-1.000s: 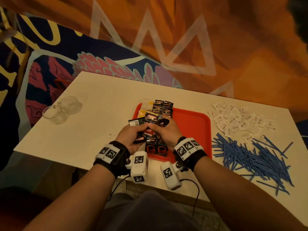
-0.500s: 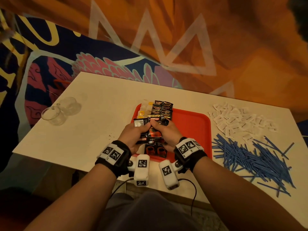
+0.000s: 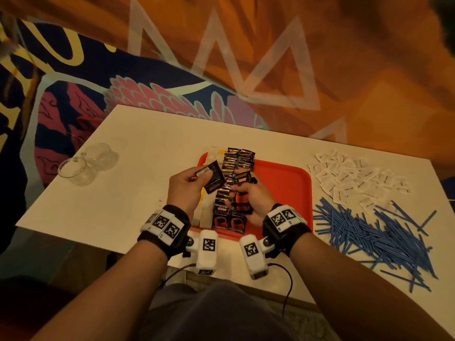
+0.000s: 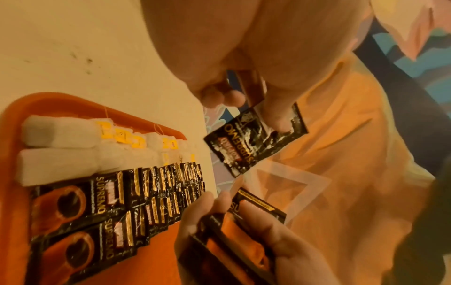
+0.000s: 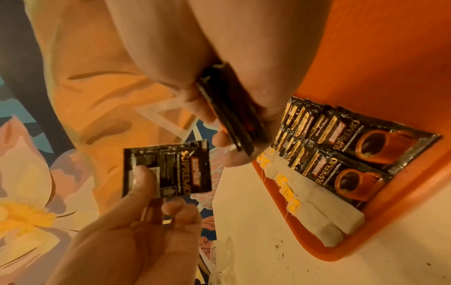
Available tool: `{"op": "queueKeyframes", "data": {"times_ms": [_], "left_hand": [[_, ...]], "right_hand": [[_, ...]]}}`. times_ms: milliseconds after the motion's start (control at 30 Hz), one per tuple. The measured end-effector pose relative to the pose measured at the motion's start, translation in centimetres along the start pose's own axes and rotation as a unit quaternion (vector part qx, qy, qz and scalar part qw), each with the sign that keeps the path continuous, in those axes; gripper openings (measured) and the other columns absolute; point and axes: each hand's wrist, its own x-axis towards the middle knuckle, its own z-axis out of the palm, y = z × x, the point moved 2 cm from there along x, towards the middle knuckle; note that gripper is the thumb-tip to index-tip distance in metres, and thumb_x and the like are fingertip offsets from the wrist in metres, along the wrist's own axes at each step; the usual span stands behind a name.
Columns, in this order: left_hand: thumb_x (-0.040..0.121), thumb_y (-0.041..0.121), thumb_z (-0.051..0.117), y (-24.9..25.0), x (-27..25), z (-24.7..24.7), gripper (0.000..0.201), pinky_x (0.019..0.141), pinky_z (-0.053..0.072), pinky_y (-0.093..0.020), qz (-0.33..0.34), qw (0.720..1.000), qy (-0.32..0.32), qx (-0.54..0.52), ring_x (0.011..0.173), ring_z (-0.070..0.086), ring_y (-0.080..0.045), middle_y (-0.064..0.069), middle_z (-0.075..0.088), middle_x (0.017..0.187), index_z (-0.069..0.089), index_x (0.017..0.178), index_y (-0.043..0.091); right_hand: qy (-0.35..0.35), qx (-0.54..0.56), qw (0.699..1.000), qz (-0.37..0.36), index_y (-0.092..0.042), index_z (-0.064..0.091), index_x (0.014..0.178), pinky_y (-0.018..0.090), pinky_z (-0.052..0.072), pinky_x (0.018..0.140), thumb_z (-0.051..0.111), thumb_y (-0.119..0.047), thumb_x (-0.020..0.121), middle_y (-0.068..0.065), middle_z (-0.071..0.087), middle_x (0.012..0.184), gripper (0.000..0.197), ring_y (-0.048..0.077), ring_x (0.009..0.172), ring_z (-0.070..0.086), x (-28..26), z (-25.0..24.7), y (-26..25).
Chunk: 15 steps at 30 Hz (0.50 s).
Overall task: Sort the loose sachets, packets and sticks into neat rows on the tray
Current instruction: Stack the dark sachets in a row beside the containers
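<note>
Currently held: my left hand (image 3: 187, 185) pinches one black coffee sachet (image 3: 213, 177), thumb on its face, lifted above the tray's left edge. My right hand (image 3: 248, 198) grips a small stack of sachets (image 3: 242, 193), fingers curled around it. On the red tray (image 3: 283, 183): two sachet rows (image 3: 237, 163), tea bags (image 4: 58, 133) alongside.

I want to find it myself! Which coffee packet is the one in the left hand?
Start at the red tray in the middle of the white table, with its rows of black coffee packets. Above the tray's left edge, the left hand pinches one black packet. It alone is lifted, single and tilted.
</note>
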Motion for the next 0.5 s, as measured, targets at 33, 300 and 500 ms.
{"op": "queueKeyframes", "data": {"times_ms": [33, 300, 500], "left_hand": [[0.089, 0.001, 0.068, 0.2, -0.1, 0.2, 0.022, 0.077, 0.055, -0.021, 0.029, 0.999, -0.004, 0.014, 0.083, 0.068, -0.011, -0.007, 0.074, 0.095, 0.073, 0.108, 0.013], [0.085, 0.003, 0.073, 0.5, -1.3, 2.6, 0.03, 0.093, 0.043, -0.013, 0.203, 0.948, -0.152, 0.192, 0.1, 0.058, 0.013, 0.023, 0.069, 0.095, 0.075, 0.102, 0.027], [0.09, 0.024, 0.066, -0.4, -1.3, 3.3, 0.029, 0.112, 0.028, -0.026, 0.255, 0.891, -0.226, 0.3, 0.128, 0.042, -0.008, 0.016, 0.059, 0.13, 0.069, 0.118, 0.03]], "right_hand": [[0.0, 0.005, 1.0, 0.012, -0.017, 0.055, 0.124, 0.038, 0.056, 0.059, 0.044, -0.004, 0.099, 0.01, 0.054, 0.081, 0.03, 0.019, 0.062, 0.057, 0.0, 0.1, 0.0], [-0.059, 0.095, 0.992, 0.054, -0.014, 0.054, 0.135, 0.052, 0.041, 0.108, 0.055, -0.064, 0.088, 0.021, 0.061, 0.128, 0.069, 0.035, 0.118, 0.06, 0.2, 1.5, -1.8], [-0.038, 0.098, 0.994, -0.011, -0.014, 0.064, 0.107, 0.035, 0.056, 0.073, 0.051, -0.008, 0.098, 0.014, 0.065, 0.094, 0.017, 0.025, 0.082, 0.066, 0.8, 0.3, -3.0]]}}
